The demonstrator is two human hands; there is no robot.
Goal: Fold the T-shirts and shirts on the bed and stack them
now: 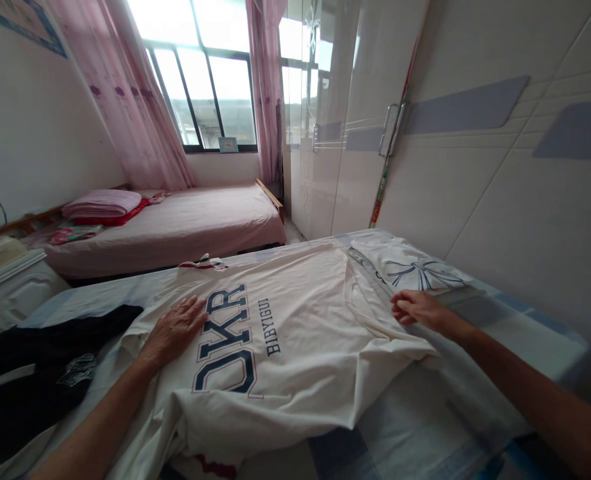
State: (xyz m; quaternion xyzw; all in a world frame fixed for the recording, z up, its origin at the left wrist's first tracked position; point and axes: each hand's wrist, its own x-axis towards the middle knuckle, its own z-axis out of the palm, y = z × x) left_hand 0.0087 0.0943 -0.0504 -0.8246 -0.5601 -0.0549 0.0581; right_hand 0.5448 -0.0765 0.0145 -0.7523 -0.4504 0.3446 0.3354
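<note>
A white T-shirt (300, 340) with dark letters across its chest lies spread sideways, its collar to the left and its hem to the right. The near side is bunched in loose folds. My left hand (178, 327) rests flat on the chest beside the big letters, fingers stretched out. At the hem, my right hand (415, 310) has its fingers curled closed on the shirt's edge; the fingertips are partly hidden. Just beyond that hand lies a folded white garment (415, 267) with a dark bow print, with a grey piece (370, 267) beside it.
A black garment (35, 373) with a white print lies at the left on the checked bedsheet (338, 453). Behind stands a second bed (215, 213) with folded pink bedding (105, 203). Wardrobe doors (365, 100) line the right, and a white box (15, 280) stands left.
</note>
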